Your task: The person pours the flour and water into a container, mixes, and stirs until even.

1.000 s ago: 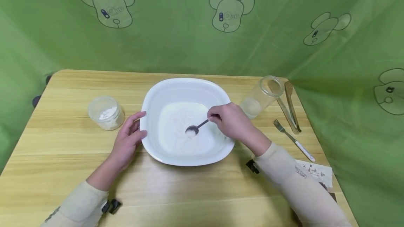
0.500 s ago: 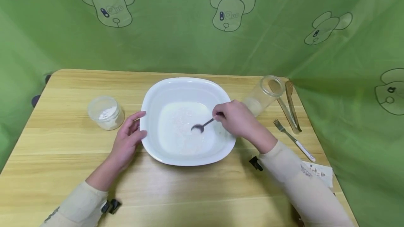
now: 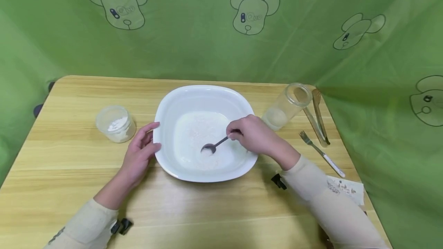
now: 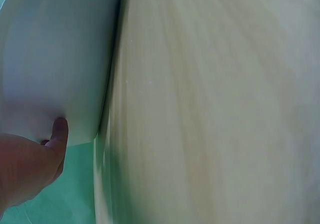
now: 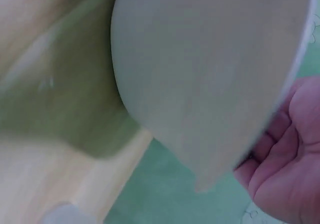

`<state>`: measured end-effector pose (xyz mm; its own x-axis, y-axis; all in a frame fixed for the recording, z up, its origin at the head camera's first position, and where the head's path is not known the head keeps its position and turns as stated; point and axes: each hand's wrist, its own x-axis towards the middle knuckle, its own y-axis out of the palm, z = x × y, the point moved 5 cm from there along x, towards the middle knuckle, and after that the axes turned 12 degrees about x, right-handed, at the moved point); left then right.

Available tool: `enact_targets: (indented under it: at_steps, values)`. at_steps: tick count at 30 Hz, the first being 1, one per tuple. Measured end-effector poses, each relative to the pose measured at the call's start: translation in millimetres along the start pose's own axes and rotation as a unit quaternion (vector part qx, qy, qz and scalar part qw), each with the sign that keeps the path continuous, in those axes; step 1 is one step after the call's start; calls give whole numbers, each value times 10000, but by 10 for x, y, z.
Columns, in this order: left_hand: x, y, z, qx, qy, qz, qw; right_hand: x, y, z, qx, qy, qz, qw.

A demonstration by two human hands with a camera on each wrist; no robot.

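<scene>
A white basin stands mid-table with something translucent and whitish spread over its floor. My left hand rests against its left side, thumb and fingertips spread apart at the rim; in the left wrist view a digit of the left hand presses the outer wall. Over the basin's right rim, my right hand pinches the handle of a dark spoon. The spoon's bowl is low inside the basin, with white matter showing at it. In the right wrist view, curled fingers of the right hand show beyond the rim, hiding the spoon.
Left of the basin stands a clear tub with white powder. A tall glass jar is close behind the right hand. Tongs, a fork and a printed paper lie along the right edge; green curtain surrounds the table.
The right hand first drew the spoon right, then brought it back left and slightly toward me inside the basin. My left hand and the basin stay put.
</scene>
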<state>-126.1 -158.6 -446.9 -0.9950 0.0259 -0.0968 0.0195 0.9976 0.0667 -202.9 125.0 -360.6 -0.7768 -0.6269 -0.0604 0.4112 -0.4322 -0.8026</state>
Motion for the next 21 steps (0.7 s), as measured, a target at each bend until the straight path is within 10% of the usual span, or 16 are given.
enact_targets:
  at_steps: [7,15,21]
  values:
    - [2,7,-9,-6,-18,3,10000,80,-44,-129,-331,210,-884,9953]
    - [-1,1,-3,-29,-47,-28,10000,124,163,36,251,-298,-129,9992]
    - [-4,1,-7,-3,-62,-15,10000,63,-33,-38,-154,304,-165,9993]
